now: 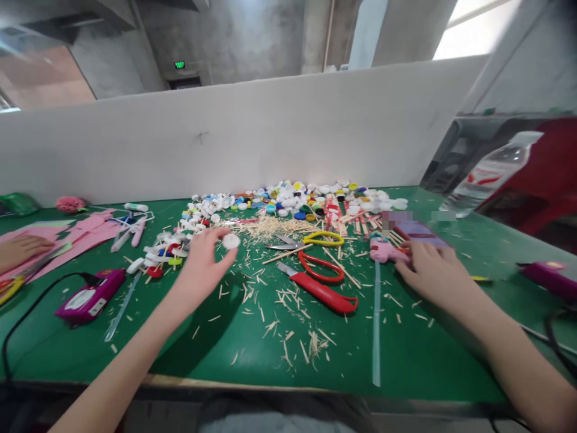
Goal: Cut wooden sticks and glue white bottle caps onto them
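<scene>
My left hand (pixel 201 264) hovers over the green table (pixel 252 355) and pinches a white bottle cap (pixel 231 241) between thumb and fingertips. My right hand (pixel 431 272) rests on the table with its fingers closed round the pink glue gun (pixel 383 251), whose long clear glue stick (pixel 376 319) runs toward me. Between the hands lie red-handled scissors (pixel 321 267), a red utility knife (pixel 322 293) and yellow-handled scissors (pixel 322 239). Wood splinters are scattered all around.
A heap of bottle caps (pixel 306 198) and wooden sticks lies at the back. A purple glue gun (pixel 90 297) with a black cord sits left. Another person's hand (pixel 20 249) rests on pink paper (pixel 85 231) far left. A water bottle (pixel 491 171) stands right.
</scene>
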### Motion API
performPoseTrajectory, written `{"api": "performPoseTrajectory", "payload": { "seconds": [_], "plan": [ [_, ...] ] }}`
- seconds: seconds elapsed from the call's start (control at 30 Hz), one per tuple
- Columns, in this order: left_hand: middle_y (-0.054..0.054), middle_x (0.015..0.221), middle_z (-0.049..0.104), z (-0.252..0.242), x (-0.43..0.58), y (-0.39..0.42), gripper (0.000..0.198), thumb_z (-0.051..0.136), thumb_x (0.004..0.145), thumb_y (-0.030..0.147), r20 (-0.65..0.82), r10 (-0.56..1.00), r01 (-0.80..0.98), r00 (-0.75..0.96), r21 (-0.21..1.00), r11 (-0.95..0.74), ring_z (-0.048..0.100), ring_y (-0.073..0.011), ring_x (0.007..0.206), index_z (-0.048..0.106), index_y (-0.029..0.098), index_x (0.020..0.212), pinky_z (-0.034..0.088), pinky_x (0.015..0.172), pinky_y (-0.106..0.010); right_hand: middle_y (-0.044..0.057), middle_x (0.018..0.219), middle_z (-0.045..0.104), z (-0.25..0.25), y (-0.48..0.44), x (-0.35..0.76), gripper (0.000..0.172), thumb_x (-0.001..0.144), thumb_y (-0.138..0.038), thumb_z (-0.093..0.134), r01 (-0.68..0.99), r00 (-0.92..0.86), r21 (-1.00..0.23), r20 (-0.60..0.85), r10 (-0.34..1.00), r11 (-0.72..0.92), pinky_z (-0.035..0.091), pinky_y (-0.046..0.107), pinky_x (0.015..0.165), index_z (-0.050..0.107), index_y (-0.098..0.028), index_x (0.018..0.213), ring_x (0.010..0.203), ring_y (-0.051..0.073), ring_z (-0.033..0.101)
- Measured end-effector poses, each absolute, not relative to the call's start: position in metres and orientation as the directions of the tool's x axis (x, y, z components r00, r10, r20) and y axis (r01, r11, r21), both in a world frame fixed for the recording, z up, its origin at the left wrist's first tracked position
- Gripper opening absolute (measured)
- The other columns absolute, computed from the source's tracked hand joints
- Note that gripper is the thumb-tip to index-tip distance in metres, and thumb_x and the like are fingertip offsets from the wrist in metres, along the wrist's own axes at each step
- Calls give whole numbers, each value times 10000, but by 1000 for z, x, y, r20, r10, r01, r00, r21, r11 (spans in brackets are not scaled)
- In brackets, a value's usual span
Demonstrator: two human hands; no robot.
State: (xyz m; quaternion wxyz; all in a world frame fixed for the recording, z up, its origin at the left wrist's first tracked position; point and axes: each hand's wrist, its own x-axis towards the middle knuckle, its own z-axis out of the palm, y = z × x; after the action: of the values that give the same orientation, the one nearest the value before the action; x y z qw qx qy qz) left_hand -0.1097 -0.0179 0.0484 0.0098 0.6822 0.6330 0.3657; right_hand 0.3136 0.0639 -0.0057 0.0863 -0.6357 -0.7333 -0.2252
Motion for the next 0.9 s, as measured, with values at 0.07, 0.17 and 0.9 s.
{"api": "performPoseTrajectory", "payload": {
  "seconds": [0.07, 0.17, 0.9],
  "plan": [
    [-86, 1065, 579, 50, -147, -38, 351, 530, 795, 396, 505, 837, 885, -208, 462, -59, 528, -247, 967, 526, 188, 1077, 428, 870, -413, 197, 945, 613, -5, 64, 311, 315, 879, -339, 340, 950, -192, 305, 406, 894, 65, 352, 414, 844, 517, -107, 997, 873, 310, 524],
    [-91, 991, 601, 43, -196, -62, 384, 512, 765, 466, 473, 808, 905, -353, 393, 165, 547, -276, 916, 536, 175, 1015, 438, 816, -430, 190, 923, 613, -4, 65, 307, 313, 887, -327, 331, 920, -201, 390, 382, 902, 39, 341, 390, 844, 530, -102, 976, 873, 301, 536],
    [-115, 1032, 498, -5, -233, -59, 368, 443, 830, 494, 521, 817, 940, -246, -78, 333, 464, -329, 1048, 559, 191, 1004, 382, 874, -446, 195, 1002, 592, -5, 67, 307, 350, 858, -359, 360, 960, -138, 277, 360, 923, 36, 323, 393, 870, 520, -98, 1029, 922, 320, 519]
  ]
}}
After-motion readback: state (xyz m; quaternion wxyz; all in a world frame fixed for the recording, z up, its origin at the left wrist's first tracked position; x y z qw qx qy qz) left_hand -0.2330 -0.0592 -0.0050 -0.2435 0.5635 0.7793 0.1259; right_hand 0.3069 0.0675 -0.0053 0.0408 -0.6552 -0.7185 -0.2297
